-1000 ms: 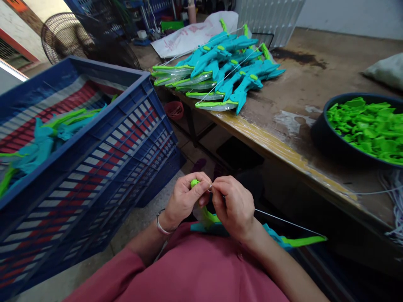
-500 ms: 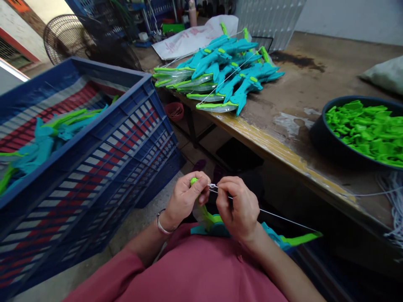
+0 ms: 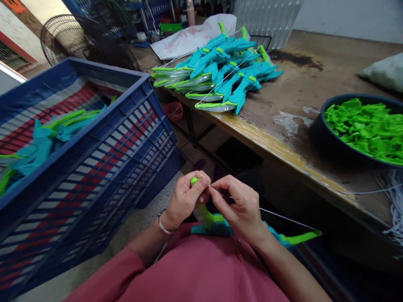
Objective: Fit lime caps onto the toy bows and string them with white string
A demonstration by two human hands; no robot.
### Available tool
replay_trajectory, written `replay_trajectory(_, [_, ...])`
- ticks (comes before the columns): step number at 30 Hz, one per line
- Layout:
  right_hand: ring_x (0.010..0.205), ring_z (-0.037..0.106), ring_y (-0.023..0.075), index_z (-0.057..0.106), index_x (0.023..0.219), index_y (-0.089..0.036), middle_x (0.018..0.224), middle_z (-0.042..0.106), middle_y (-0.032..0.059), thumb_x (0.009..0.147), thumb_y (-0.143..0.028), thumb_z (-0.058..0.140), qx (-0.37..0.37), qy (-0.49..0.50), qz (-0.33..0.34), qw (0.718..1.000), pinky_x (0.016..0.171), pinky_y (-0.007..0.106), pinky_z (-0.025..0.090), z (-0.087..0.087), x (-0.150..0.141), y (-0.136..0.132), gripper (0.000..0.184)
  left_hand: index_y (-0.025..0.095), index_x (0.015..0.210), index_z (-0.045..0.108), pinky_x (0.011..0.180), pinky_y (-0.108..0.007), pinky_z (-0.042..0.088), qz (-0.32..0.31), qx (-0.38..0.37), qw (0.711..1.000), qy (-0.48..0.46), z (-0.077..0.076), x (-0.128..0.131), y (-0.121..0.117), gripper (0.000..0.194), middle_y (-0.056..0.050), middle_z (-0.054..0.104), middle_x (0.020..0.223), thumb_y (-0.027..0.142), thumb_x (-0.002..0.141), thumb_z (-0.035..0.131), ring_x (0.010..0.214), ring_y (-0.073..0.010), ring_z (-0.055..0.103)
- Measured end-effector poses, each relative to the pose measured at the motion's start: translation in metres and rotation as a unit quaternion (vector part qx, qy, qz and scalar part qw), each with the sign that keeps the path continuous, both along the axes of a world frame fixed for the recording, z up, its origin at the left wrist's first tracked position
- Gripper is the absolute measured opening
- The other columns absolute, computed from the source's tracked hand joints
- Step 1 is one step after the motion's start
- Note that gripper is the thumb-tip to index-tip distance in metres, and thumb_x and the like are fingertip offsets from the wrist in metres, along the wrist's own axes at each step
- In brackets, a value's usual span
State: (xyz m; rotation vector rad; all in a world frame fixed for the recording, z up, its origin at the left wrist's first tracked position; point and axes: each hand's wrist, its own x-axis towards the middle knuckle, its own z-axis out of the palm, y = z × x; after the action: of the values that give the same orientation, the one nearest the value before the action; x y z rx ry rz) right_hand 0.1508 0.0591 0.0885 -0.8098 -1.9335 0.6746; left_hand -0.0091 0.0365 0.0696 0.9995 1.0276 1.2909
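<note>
A teal and green toy bow [image 3: 217, 227] lies across my lap, partly hidden behind my right hand. My left hand [image 3: 189, 193] is closed around its green tip [image 3: 194, 181], with thumb and forefinger pinching the string's end. Thumb and forefinger of my right hand [image 3: 237, 201] pinch the white string [image 3: 286, 218] close beside the left fingertips. From there the string runs right to the bow's other green tip [image 3: 310, 238]. The knot itself is covered by my fingers.
Several teal and green bows [image 3: 220, 67] are piled on the table [image 3: 302, 79]. A dark basin [image 3: 327, 144] of green parts and loose white strings [image 3: 393, 205] sit at right. A blue crate [image 3: 126, 138] holding more bows stands at left; a fan [image 3: 63, 40] is behind.
My right fingers have moved left along the string, up against my left fingertips. The loop knot seen between the hands before is now covered. My left hand stays put.
</note>
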Motion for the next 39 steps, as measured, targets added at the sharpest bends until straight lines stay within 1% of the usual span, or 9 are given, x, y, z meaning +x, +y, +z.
replay_trajectory(6, [0.06, 0.058, 0.0094, 0.063, 0.09, -0.019, 0.073, 0.063, -0.0018, 0.097, -0.014, 0.059, 0.026, -0.058, -0.019, 0.998, 0.055, 0.023, 0.044, -0.001, 0.019, -0.005, 0.01, 0.017, 0.074, 0.054, 0.046, -0.022, 0.036, 0.008, -0.007, 1.0, -0.019, -0.001, 0.002, 0.003, 0.036, 0.004, 0.048, 0.062, 0.044, 0.095, 0.066, 0.047, -0.0067, 0.042])
replay_trajectory(12, [0.061, 0.059, 0.0109, 0.062, 0.089, -0.02, 0.074, 0.065, -0.0006, 0.096, -0.012, 0.057, 0.057, -0.111, -0.048, 0.991, 0.055, 0.025, 0.042, 0.003, 0.034, -0.013, 0.011, 0.017, 0.076, 0.053, 0.046, -0.022, 0.035, -0.022, -0.004, 0.999, -0.032, 0.001, 0.005, 0.005, 0.035, 0.005, 0.045, 0.06, 0.043, 0.095, 0.067, 0.047, -0.0067, 0.041])
replay_trajectory(18, [0.058, 0.054, 0.0101, 0.057, 0.081, -0.02, 0.07, 0.059, -0.0011, 0.096, -0.012, 0.056, 0.056, -0.127, -0.054, 0.989, 0.055, 0.026, 0.039, 0.006, 0.043, -0.018, 0.017, 0.016, 0.075, 0.054, 0.045, -0.021, 0.036, -0.035, 0.006, 0.999, -0.032, 0.004, 0.007, 0.005, 0.033, 0.004, 0.047, 0.064, 0.04, 0.095, 0.067, 0.047, -0.0058, 0.04])
replay_trajectory(25, [0.057, 0.048, 0.0098, 0.053, 0.081, -0.019, 0.068, 0.052, -0.0016, 0.095, -0.008, 0.051, 0.056, -0.097, -0.035, 0.993, 0.053, 0.027, 0.035, 0.016, 0.038, -0.034, 0.018, 0.014, 0.074, 0.058, 0.043, -0.02, 0.031, -0.143, 0.098, 0.982, -0.077, 0.006, 0.012, 0.018, 0.03, 0.0, 0.052, 0.072, 0.034, 0.095, 0.067, 0.048, -0.005, 0.044])
replay_trajectory(28, [0.061, 0.052, 0.0112, 0.054, 0.085, -0.019, 0.071, 0.055, 0.0002, 0.094, -0.007, 0.052, 0.079, -0.085, -0.061, 0.991, 0.056, 0.027, 0.038, 0.022, 0.039, -0.042, 0.015, 0.014, 0.072, 0.06, 0.042, -0.022, 0.031, -0.189, 0.13, 0.969, -0.096, 0.013, 0.019, 0.031, 0.031, -0.002, 0.054, 0.072, 0.035, 0.093, 0.07, 0.047, -0.0063, 0.045])
replay_trajectory(32, [0.066, 0.056, 0.0138, 0.057, 0.092, -0.017, 0.075, 0.061, 0.0033, 0.092, -0.004, 0.055, 0.146, -0.099, -0.127, 0.976, 0.059, 0.028, 0.044, 0.025, 0.041, -0.048, 0.013, 0.013, 0.07, 0.062, 0.041, -0.022, 0.03, -0.232, 0.141, 0.953, -0.136, 0.026, 0.033, 0.046, 0.033, -0.003, 0.055, 0.072, 0.037, 0.091, 0.072, 0.045, -0.0057, 0.044])
replay_trajectory(35, [0.068, 0.058, 0.0148, 0.06, 0.097, -0.015, 0.077, 0.063, 0.005, 0.091, -0.002, 0.055, 0.19, -0.108, -0.161, 0.963, 0.062, 0.028, 0.048, 0.025, 0.041, -0.048, 0.015, 0.013, 0.072, 0.064, 0.039, -0.02, 0.03, -0.218, 0.14, 0.949, -0.177, 0.032, 0.036, 0.061, 0.032, -0.002, 0.054, 0.071, 0.038, 0.091, 0.072, 0.043, -0.0046, 0.042])
replay_trajectory(37, [0.071, 0.06, 0.0149, 0.061, 0.1, -0.013, 0.08, 0.064, 0.006, 0.089, 0.002, 0.056, 0.21, -0.09, -0.174, 0.958, 0.065, 0.028, 0.05, 0.024, 0.041, -0.049, 0.019, 0.013, 0.072, 0.065, 0.036, -0.019, 0.029, -0.175, 0.146, 0.953, -0.2, 0.037, 0.027, 0.078, 0.032, 0.0, 0.053, 0.07, 0.04, 0.089, 0.073, 0.04, -0.0037, 0.04])
replay_trajectory(39, [0.074, 0.062, 0.0153, 0.063, 0.101, -0.012, 0.081, 0.065, 0.0064, 0.087, 0.004, 0.058, 0.222, -0.072, -0.178, 0.956, 0.067, 0.028, 0.052, 0.022, 0.041, -0.05, 0.022, 0.013, 0.07, 0.065, 0.034, -0.017, 0.027, -0.107, 0.161, 0.956, -0.22, 0.044, 0.008, 0.099, 0.035, 0.001, 0.052, 0.068, 0.042, 0.085, 0.077, 0.037, -0.0025, 0.038])
